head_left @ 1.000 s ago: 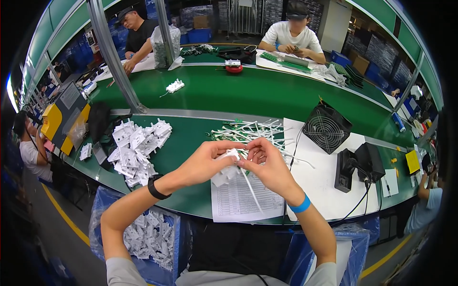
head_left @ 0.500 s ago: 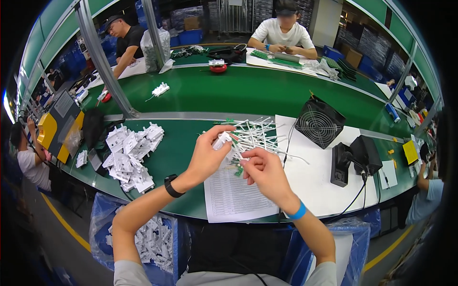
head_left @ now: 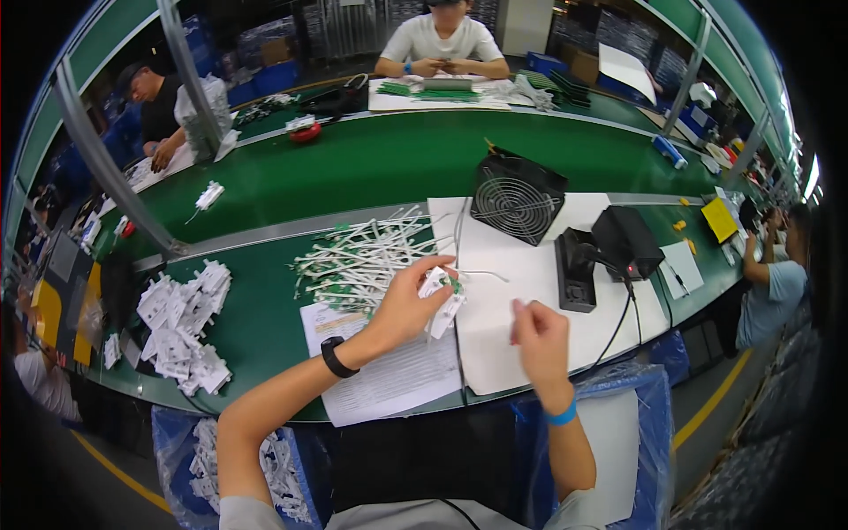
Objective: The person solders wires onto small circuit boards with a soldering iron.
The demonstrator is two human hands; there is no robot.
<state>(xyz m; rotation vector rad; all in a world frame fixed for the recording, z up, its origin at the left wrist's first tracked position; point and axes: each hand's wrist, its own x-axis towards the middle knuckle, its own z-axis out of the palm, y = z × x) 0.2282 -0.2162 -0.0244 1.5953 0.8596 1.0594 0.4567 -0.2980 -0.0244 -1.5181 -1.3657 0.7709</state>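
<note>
My left hand (head_left: 408, 300), with a black band on its wrist, holds a small white plastic part (head_left: 442, 299) with a green board and a thin wire trailing right. It hangs above the white sheet (head_left: 539, 265) on the green table. My right hand (head_left: 541, 340), with a blue wristband, is apart from the part, lower right, fingers loosely curled and nothing seen in them. Just beyond my left hand lies a pile of white cabled parts (head_left: 362, 256).
A heap of white parts (head_left: 181, 322) lies at left. A black fan (head_left: 515, 198) and a black device (head_left: 609, 252) with cables stand at right. A printed paper (head_left: 389, 375) lies at the near edge. People work across the green conveyor (head_left: 397, 163) and at right.
My two hands, earlier together on the part, have separated. The right hand dropped away to the lower right; the left keeps the part. The view has shifted left.
</note>
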